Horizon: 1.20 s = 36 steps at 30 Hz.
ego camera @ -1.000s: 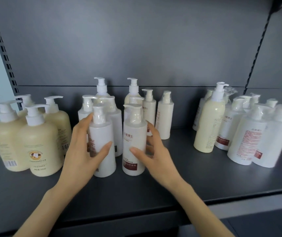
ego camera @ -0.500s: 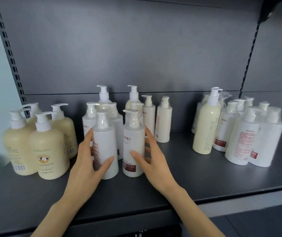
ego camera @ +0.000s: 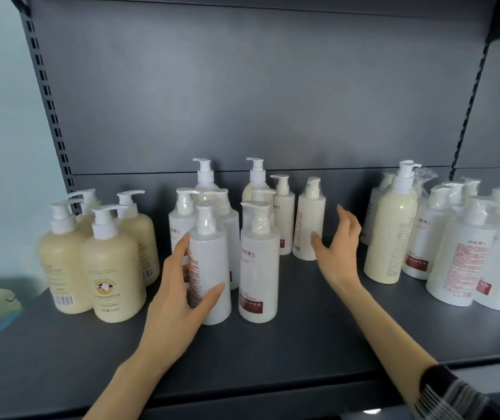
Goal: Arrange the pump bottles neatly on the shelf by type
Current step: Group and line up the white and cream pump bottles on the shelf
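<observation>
Head view: pump bottles stand on a grey shelf.
The left hand wraps fingers and thumb round the front white bottle at mid-shelf; the right hand is spread open, holding nothing, just beside a small cream bottle.

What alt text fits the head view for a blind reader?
The left hand grips a white plastic pump bottle in the middle cluster on a dark grey metal shelf; the right hand is open beside a slim cream pump bottle. Squat beige pump bottles stand left, white bottles right.
</observation>
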### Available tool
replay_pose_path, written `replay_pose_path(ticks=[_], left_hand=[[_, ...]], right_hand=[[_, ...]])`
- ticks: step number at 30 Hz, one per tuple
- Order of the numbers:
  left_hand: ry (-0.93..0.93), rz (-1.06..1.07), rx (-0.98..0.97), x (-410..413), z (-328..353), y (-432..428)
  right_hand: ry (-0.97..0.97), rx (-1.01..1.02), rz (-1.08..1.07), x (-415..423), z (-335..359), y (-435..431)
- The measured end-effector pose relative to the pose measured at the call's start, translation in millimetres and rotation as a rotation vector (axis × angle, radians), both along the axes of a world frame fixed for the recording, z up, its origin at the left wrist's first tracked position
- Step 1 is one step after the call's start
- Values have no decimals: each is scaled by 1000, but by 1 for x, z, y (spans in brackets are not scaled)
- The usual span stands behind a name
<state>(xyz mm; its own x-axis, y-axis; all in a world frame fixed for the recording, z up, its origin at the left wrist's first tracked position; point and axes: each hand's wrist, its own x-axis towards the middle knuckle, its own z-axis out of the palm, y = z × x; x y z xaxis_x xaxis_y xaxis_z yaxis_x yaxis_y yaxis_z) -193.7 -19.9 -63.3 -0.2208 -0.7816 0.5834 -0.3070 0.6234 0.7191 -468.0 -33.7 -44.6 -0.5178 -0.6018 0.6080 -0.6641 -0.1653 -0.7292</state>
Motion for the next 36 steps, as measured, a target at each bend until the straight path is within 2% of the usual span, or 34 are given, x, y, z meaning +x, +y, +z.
replay_pose_path(ticks=[5, 12, 17, 24, 29, 36], left_hand=[[-2, 1, 6, 1, 0, -2], [-32, -1, -12, 0, -3, -9], [-39, 1, -25, 1, -3, -9], [-62, 21, -49, 1, -6, -9], [-100, 56, -119, 1, -6, -7], [-108, 72, -146, 0, -4, -5]], right_hand=[[50, 53, -72, -17, 0, -24], [-161, 127, 158, -26, 7, -45], [-169, 105, 180, -21, -7, -52], [-66, -104, 156, -15, 8, -45], [84, 45, 158, -14, -1, -41], [82, 122, 160, -14, 1, -35]])
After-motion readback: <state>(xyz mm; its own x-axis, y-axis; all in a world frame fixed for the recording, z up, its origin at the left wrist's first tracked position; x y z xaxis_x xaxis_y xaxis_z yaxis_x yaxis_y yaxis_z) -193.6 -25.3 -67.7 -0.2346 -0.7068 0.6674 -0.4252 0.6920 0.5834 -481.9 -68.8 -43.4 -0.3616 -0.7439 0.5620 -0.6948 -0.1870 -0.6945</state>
